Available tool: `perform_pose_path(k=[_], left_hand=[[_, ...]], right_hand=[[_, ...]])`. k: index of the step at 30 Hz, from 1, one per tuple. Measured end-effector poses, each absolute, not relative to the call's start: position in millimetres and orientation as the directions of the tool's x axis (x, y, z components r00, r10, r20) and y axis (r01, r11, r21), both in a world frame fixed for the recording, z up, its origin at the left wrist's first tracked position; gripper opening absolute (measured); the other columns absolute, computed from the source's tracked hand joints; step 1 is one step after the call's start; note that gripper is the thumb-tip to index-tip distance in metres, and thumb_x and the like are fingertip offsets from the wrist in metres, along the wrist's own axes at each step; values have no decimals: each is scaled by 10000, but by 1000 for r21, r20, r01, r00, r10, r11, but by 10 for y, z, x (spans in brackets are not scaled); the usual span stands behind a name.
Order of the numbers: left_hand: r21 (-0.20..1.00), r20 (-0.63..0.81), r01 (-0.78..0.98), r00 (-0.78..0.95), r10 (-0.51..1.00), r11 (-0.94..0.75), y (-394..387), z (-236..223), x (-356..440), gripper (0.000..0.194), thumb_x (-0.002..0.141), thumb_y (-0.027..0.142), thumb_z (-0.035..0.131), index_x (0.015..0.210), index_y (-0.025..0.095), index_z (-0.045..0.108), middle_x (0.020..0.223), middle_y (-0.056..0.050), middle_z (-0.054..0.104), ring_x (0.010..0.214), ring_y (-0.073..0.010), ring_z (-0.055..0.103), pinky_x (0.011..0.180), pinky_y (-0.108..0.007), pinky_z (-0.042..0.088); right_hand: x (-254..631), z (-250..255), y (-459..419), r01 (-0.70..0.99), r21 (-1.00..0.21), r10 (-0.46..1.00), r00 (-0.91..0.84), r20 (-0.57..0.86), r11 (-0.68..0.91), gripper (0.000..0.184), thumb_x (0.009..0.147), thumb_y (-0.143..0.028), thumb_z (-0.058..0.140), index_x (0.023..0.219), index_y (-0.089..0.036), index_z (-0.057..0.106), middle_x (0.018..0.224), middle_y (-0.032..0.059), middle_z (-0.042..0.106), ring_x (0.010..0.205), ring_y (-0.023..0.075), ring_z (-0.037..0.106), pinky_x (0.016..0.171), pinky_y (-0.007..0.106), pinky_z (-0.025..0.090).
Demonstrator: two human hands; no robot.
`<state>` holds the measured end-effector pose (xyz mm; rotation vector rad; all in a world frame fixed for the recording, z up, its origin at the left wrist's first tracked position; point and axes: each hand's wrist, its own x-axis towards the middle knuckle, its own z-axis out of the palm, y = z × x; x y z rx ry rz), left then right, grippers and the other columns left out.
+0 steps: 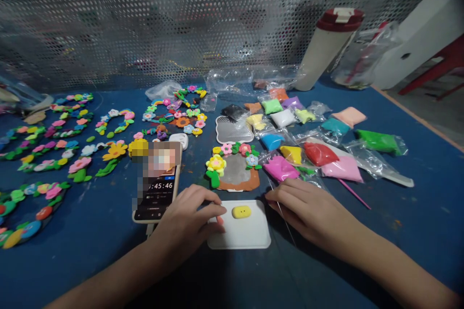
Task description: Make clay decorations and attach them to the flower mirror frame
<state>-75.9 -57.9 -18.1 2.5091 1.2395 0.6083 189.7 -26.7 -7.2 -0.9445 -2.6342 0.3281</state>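
A small yellow clay piece (241,212) with two tiny dots lies on a white board (250,234) at the near middle of the blue table (108,231). My left hand (188,219) rests on the board's left edge, fingers stretched toward the yellow piece, holding nothing. My right hand (304,205) lies flat on the table just right of the board, fingers spread, next to a thin clear stick (281,212). Beyond the board sits a small mirror frame (235,174) decorated with clay flowers.
A phone (157,190) showing a timer stands left of the board. Bags of coloured clay (311,152) lie at the right, with a pink stick (353,194). Many clay flower decorations (54,154) cover the left. A white tumbler (328,46) and perforated metal wall (181,19) stand behind.
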Motion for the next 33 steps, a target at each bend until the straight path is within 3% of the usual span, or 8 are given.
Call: perform_pose_path(k=[5,8,11,14,17,22,27,33], left_hand=[[376,211,668,614,761,-642,-544,-194,-822,59,835,149,588,819,204,603,905,-21,650,856,-184,552,732,-300,436],[544,194,585,610,768,-601,-565,-176,-829,146,877,111,496,860,218,593,930,-9,660,886,-163,554,755,-277,436],[840,101,452,411,906,-299,-596,-83,-767,165,888,144,473,821,217,606,809,4,652,776,-132,578,692,-237,442],[965,-204,210,235,950,155,-588,40,-648,136,862,226,501,749,190,568,659,17,578,613,-112,540,574,-216,419],[906,-395,-8,346,851,423,-549,126,-516,227,860,378,509,745,182,518,527,47,473,490,-92,431,494,-201,361],[845,-420,-130,439,794,519,-484,178,-318,335,882,469,474,706,186,447,434,91,368,354,-53,287,399,-179,269],[796,-400,-258,453,796,547,-450,133,-225,311,757,399,691,808,151,510,638,49,550,421,-27,440,468,-170,350],[799,-404,-236,469,785,552,-480,67,-290,215,779,295,674,903,140,592,810,-9,647,474,-35,518,518,-186,395]], right_hand=[[1902,-83,-269,574,-316,647,-729,223,755,240,929,-151,371,909,-157,610,739,63,626,707,166,552,608,279,433],[1910,-95,-272,577,-303,646,-724,240,759,233,928,-146,379,908,-151,611,741,64,624,709,171,550,617,289,427],[1915,-96,-271,590,-303,660,-706,257,748,230,936,-168,385,911,-150,612,737,66,612,710,174,547,621,293,419],[1904,-79,-267,605,-343,692,-669,270,719,217,935,-184,390,912,-159,604,749,65,602,697,168,536,604,282,415],[1878,-47,-273,601,-413,724,-628,286,684,181,917,-164,412,912,-169,594,756,56,606,690,159,537,591,268,422],[1842,18,-330,564,-530,765,-559,319,633,154,906,-162,439,913,-176,593,762,48,624,695,155,557,611,273,445],[1820,64,-387,493,-639,794,-494,353,591,206,920,-135,392,935,-171,595,801,54,641,724,145,594,649,268,469],[1781,67,-394,476,-689,819,-475,322,547,212,922,-135,391,953,-194,592,859,41,659,772,128,617,684,245,478]])
